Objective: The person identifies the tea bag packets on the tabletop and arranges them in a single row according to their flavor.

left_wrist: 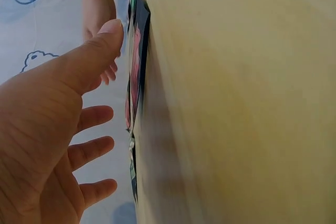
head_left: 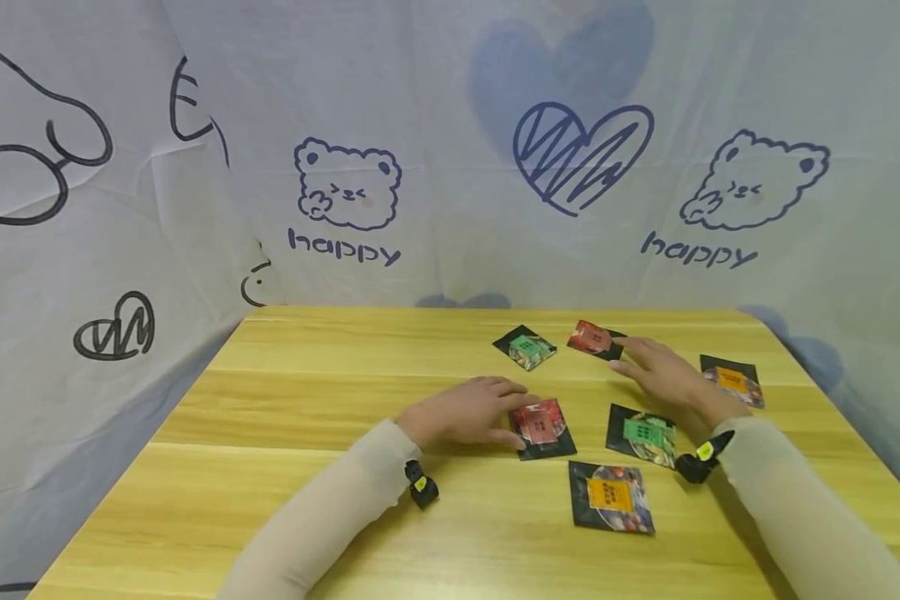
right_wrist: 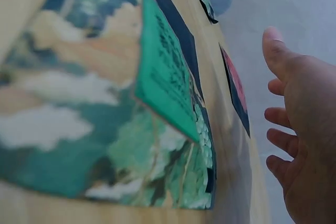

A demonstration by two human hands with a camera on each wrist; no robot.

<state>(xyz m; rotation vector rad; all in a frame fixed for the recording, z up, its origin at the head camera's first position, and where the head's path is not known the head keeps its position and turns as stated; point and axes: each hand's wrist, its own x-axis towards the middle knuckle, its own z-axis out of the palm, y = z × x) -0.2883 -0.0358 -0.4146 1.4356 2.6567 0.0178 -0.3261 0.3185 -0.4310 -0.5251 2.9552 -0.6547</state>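
My left hand point(head_left: 474, 414) is at the left edge of a black packet with a red label point(head_left: 542, 427), thumb and fingers spread apart. In the left wrist view that packet point(left_wrist: 137, 61) lies flat just past the thumb, and nothing is in the grasp. Farther back, my right hand point(head_left: 660, 372) reaches to the right edge of a second red-labelled packet point(head_left: 594, 338). Its loosely spread fingers point(right_wrist: 281, 142) hold nothing in the right wrist view. Under the right wrist lies a green-labelled packet point(head_left: 642, 433), large and close in the right wrist view.
Another green-labelled packet point(head_left: 526, 347) lies at the back. Orange-labelled packets rest at the right point(head_left: 732, 380) and at the front point(head_left: 611, 497). All are on a wooden table point(head_left: 285, 417), with drawn-on white cloth point(head_left: 450, 167) hanging behind and at the left.
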